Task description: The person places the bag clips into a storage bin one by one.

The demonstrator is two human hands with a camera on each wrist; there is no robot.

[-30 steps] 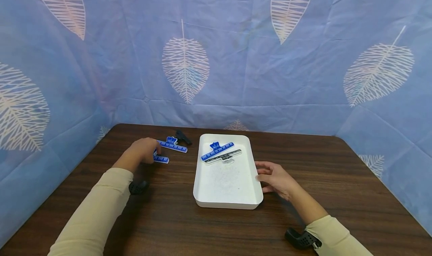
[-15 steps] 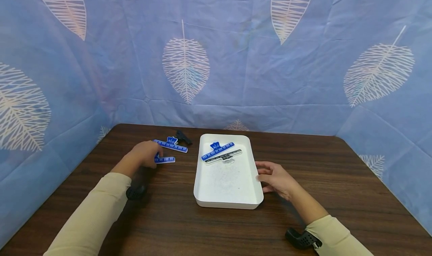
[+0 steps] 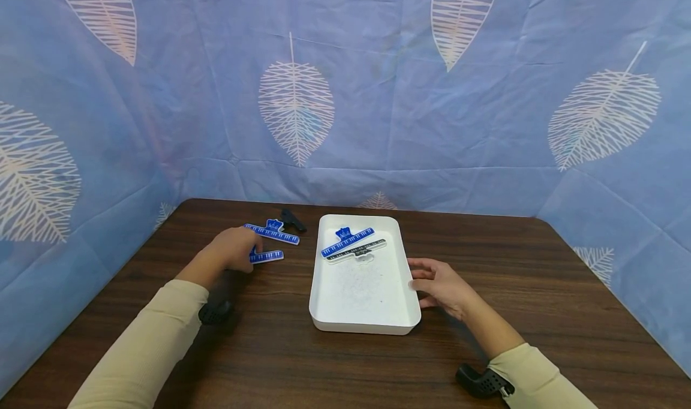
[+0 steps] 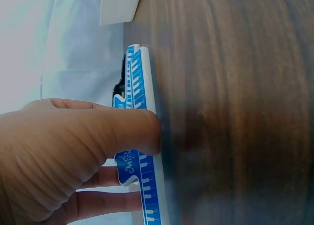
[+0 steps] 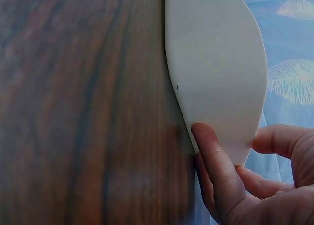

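Note:
Two blue clips with piano-key bars lie toward the left of the table. My left hand (image 3: 233,248) pinches the nearer blue clip (image 3: 269,256); in the left wrist view the thumb (image 4: 132,129) lies across its bar and fingers show behind it. Just behind sits the second blue clip (image 3: 281,234). A black clip (image 3: 293,219) lies past that. My right hand (image 3: 439,286) rests against the right side of the white tray (image 3: 360,304), with fingers (image 5: 218,168) touching its outer wall. Inside the tray are another blue clip (image 3: 349,241) and a black-and-clear piano-key clip (image 3: 353,252).
The dark wood table (image 3: 281,361) carries everything. A blue cloth with white leaf prints (image 3: 297,112) hangs behind and on both sides. Black wrist devices (image 3: 480,382) are worn at both wrists.
My left hand has shifted slightly nearer, and the nearer blue clip has slid a little to the right and tilted. The right hand and tray stay as they were.

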